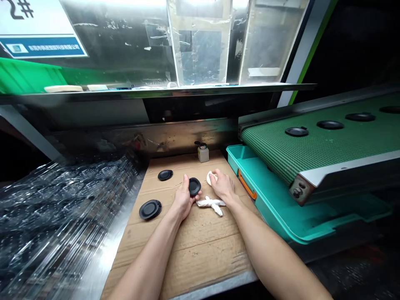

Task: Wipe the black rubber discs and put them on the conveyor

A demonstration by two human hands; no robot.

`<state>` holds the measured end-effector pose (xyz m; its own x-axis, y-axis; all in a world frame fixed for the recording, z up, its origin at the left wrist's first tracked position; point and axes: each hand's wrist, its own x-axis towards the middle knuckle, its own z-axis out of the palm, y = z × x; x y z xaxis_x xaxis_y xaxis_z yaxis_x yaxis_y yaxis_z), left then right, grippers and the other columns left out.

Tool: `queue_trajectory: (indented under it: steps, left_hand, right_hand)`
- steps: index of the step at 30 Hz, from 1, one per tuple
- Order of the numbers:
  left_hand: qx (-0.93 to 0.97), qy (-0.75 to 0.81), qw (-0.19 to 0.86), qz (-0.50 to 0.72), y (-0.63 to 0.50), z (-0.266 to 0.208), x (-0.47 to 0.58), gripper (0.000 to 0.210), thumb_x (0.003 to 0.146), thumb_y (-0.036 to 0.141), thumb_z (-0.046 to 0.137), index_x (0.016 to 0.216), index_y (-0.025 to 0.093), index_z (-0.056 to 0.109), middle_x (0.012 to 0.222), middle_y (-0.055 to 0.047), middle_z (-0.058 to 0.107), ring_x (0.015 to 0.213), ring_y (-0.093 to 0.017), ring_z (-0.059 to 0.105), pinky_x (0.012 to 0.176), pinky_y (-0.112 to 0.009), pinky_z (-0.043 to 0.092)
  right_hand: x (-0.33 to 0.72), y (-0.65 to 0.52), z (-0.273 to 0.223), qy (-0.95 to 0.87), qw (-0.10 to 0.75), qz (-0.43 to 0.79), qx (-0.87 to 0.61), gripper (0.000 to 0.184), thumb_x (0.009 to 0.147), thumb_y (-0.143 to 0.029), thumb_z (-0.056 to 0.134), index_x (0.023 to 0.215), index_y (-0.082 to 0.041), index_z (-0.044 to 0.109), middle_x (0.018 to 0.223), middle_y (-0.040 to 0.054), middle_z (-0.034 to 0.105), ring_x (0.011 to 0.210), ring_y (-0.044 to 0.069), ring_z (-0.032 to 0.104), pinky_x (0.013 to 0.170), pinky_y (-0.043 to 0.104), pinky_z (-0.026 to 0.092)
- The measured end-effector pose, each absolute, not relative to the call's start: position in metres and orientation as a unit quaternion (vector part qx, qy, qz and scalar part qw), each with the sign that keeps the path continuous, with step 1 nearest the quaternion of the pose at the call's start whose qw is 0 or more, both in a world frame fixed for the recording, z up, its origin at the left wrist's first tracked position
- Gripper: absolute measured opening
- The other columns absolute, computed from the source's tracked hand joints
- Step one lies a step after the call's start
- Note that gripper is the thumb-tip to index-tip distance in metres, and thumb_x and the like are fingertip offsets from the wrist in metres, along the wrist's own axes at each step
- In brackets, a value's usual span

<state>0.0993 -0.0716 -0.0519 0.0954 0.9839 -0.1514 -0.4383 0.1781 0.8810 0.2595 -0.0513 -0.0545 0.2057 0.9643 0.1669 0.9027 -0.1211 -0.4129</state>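
My left hand (183, 201) grips a round black lid (194, 187), its thumb up along the near side and its fingers underneath. To the right, my right hand (222, 184) is closed on a white round pad (211, 178), held just above the cardboard (200, 250). A twisted white cloth (212, 203) lies between and below the two hands. Left of my left hand, one black lid (165, 175) rests farther back, and a small stack of black lids (150, 209) sits nearer. A small square bottle (203, 153) with a dark top stands at the back of the cardboard.
A green conveyor belt (331, 146) with several black lids runs at the right. Beneath it sits a teal bin (281, 216) with an orange handle (246, 185). Clear plastic trays (56, 225) are piled at the left. A metal shelf (175, 91) crosses above the work surface.
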Motion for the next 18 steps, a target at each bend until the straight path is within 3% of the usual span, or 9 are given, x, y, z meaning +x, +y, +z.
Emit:
queue_trajectory:
  steps: [3,5,9,12,14,16,18]
  left_hand:
    - [0.455,0.478,0.574,0.485,-0.058,-0.055,0.092,0.043,0.073,0.060,0.064,0.076,0.019,0.052,0.056,0.001,0.055,0.041,-0.011,0.050,0.037,-0.020,0.028]
    - [0.545,0.527,0.492,0.429,-0.045,-0.054,0.083,0.041,0.069,0.057,0.069,0.074,0.019,0.054,0.055,0.000,0.055,0.042,-0.012,0.049,0.039,-0.022,0.030]
    - [0.701,0.583,0.270,0.310,-0.018,-0.039,0.061,0.038,0.063,0.055,0.074,0.066,0.020,0.060,0.073,-0.009,0.062,0.076,-0.027,0.061,0.065,-0.032,0.044]
    - [0.741,0.594,0.112,0.293,0.001,-0.021,0.037,0.044,0.064,0.055,0.072,0.093,0.022,0.067,0.112,-0.015,0.058,0.112,-0.036,0.052,0.091,-0.040,0.040]
    - [0.760,0.595,0.051,0.258,0.016,-0.014,0.016,0.067,0.060,0.049,0.076,0.119,0.024,0.059,0.136,-0.015,0.046,0.127,-0.039,0.039,0.103,-0.044,0.032]
    - [0.770,0.602,0.053,0.206,0.031,-0.012,-0.006,0.091,0.052,0.042,0.081,0.135,0.023,0.047,0.149,-0.015,0.034,0.135,-0.041,0.029,0.108,-0.047,0.027]
    - [0.768,0.601,0.130,0.179,0.045,-0.015,-0.025,0.104,0.049,0.038,0.082,0.142,0.020,0.039,0.147,-0.017,0.038,0.134,-0.038,0.035,0.109,-0.044,0.027]
  right_hand:
    - [0.260,-0.051,-0.056,-0.631,0.222,0.073,-0.739,0.040,0.097,-0.051,0.030,0.120,-0.030,0.056,0.097,0.0062,0.068,0.089,0.022,0.063,0.072,0.029,0.039]
    - [0.261,-0.051,-0.055,-0.635,0.226,0.076,-0.735,0.040,0.097,-0.051,0.031,0.120,-0.029,0.056,0.097,0.0063,0.068,0.089,0.022,0.063,0.072,0.029,0.039]
    - [0.262,-0.051,-0.053,-0.631,0.225,0.087,-0.737,0.040,0.096,-0.051,0.033,0.120,-0.029,0.056,0.096,0.0065,0.069,0.090,0.022,0.064,0.072,0.029,0.040]
    - [0.263,-0.050,-0.053,-0.630,0.228,0.098,-0.736,0.040,0.096,-0.050,0.032,0.120,-0.028,0.056,0.095,0.0070,0.069,0.090,0.022,0.064,0.073,0.030,0.039]
    - [0.263,-0.049,-0.055,-0.631,0.232,0.104,-0.733,0.039,0.096,-0.050,0.032,0.119,-0.029,0.056,0.095,0.0072,0.069,0.089,0.022,0.064,0.073,0.031,0.039]
    - [0.263,-0.048,-0.056,-0.632,0.234,0.104,-0.731,0.038,0.096,-0.050,0.032,0.118,-0.029,0.056,0.093,0.0070,0.069,0.087,0.023,0.064,0.074,0.031,0.040]
    - [0.263,-0.047,-0.057,-0.632,0.236,0.101,-0.731,0.037,0.096,-0.049,0.032,0.117,-0.030,0.056,0.093,0.0066,0.069,0.087,0.023,0.064,0.074,0.032,0.040]
